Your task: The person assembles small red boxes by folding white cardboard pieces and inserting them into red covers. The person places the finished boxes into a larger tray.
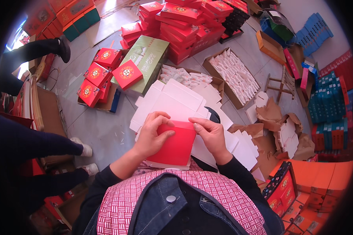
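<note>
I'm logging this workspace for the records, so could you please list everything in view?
red box blank: one, red, held in front of the person's chest
flat white box blanks: a pile, white, on the floor just beyond the hands
green carton: one, green, beyond the white pile
small red boxes: several, red with round emblems, left of the green carton
stacked red boxes: many, red, top centre
open cartons of white packets: two, brown, centre right
wooden stool: one, right
blue boxes: many, right edge
orange boxes: several, lower right
another person's legs: left edge
left hand: grip on the blank's left edge
right hand: grip on its top right corner
</note>
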Tool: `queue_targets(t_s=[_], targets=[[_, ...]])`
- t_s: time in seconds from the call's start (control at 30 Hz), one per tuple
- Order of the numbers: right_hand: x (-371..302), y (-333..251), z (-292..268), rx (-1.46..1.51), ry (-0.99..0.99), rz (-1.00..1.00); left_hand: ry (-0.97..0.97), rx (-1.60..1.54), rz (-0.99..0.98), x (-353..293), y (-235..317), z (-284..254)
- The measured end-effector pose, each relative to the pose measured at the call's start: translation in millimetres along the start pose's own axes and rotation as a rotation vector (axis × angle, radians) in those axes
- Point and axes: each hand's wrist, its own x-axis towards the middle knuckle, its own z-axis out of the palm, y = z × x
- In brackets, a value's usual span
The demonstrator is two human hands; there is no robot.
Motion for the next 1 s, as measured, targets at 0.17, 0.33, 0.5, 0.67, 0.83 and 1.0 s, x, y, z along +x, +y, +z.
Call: queue_targets(t_s=[0.17, 0.33, 0.5, 0.67, 0.83, 1.0], targets=[[-10, -12, 6, -0.004, -0.055, -0.105, 0.04, -0.031, -0.088, -6, -6, 3], [-14, -7, 8, -0.148, -0.043, -0.186, 0.004, -0.057, -0.128, -7, -8, -1], [-17, -17, 14, -0.264, -0.016, -0.24, -0.005, -0.119, -0.208, -10, -7, -2], [-7, -12, -2, 0.294, -0.163, 0.244, -0.02, 0.193, -0.008, -4, 8, -2], [-5, -4, 0, 0.42, -0.127, 0.322, -0.102, 0.321, 0.122, 6, 16, 16], [-5, -1, 2, 0.404, -0.094, 0.31, -0.087, 0.282, 0.131, 11, 19, 31]])
